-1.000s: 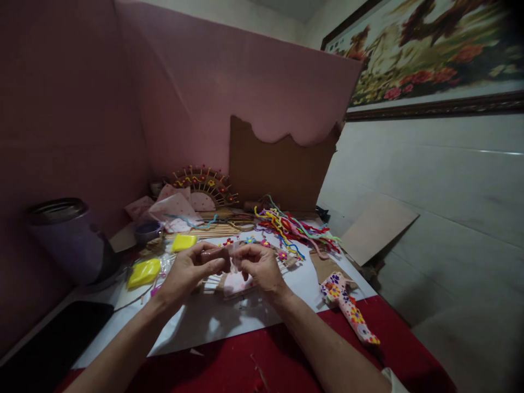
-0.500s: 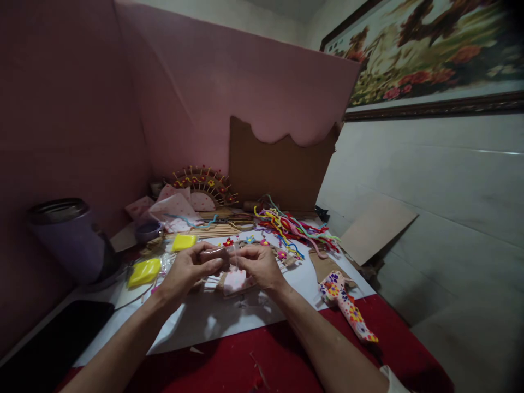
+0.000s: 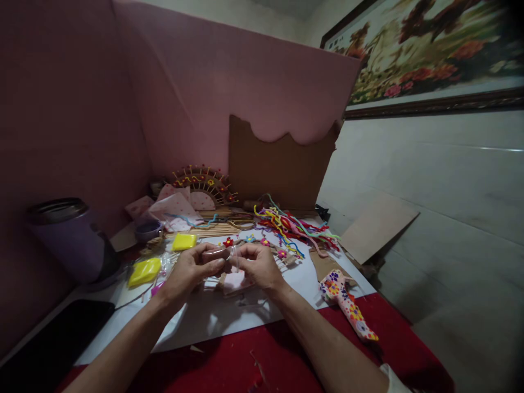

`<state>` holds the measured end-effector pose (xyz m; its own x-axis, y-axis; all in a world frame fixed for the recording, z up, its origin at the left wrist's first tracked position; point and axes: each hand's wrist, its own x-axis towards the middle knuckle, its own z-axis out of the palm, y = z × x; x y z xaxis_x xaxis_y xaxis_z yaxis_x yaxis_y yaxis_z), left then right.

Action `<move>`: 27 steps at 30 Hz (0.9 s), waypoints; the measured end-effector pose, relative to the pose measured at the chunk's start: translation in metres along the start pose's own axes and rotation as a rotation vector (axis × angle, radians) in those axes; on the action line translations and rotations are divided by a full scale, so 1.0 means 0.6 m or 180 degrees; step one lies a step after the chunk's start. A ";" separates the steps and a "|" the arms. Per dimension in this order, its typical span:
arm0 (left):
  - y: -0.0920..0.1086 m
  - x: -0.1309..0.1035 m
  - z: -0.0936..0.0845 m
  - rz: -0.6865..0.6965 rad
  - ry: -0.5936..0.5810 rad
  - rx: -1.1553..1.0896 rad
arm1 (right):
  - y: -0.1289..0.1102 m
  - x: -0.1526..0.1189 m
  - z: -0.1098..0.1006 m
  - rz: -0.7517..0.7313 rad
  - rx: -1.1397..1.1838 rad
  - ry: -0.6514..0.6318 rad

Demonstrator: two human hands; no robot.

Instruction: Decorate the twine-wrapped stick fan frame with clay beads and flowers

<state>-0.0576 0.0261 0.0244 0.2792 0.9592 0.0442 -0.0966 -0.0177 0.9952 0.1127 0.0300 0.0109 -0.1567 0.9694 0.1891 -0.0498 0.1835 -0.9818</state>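
Dim, uneven light; soft shadows fall below the hands (image 3: 262,267) onto the white paper (image 3: 221,316). Corners darken, the upper right nearly black. A thin glare streaks the tiled wall (image 3: 434,169). Edges look stretched; fine detail is soft.

Picture edges crop the framed painting (image 3: 429,60) and black slab (image 3: 61,338); the left hand (image 3: 185,275) partly hides the brown packet (image 3: 218,253)
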 end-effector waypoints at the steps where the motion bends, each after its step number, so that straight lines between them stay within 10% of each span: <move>1: 0.001 0.000 0.000 -0.0019 -0.0010 0.0015 | 0.002 0.000 0.001 0.0019 -0.0013 0.0006; 12: -0.003 0.005 0.000 -0.0047 0.0339 -0.0229 | 0.001 0.001 0.000 0.0079 0.0055 0.0006; 27: -0.003 0.004 0.000 -0.0417 0.0251 -0.0580 | 0.006 -0.002 0.000 -0.1465 -0.1187 0.0195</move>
<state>-0.0569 0.0282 0.0229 0.2259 0.9692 -0.0985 -0.2372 0.1528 0.9594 0.1130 0.0293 0.0069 -0.1435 0.7822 0.6062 0.2525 0.6212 -0.7418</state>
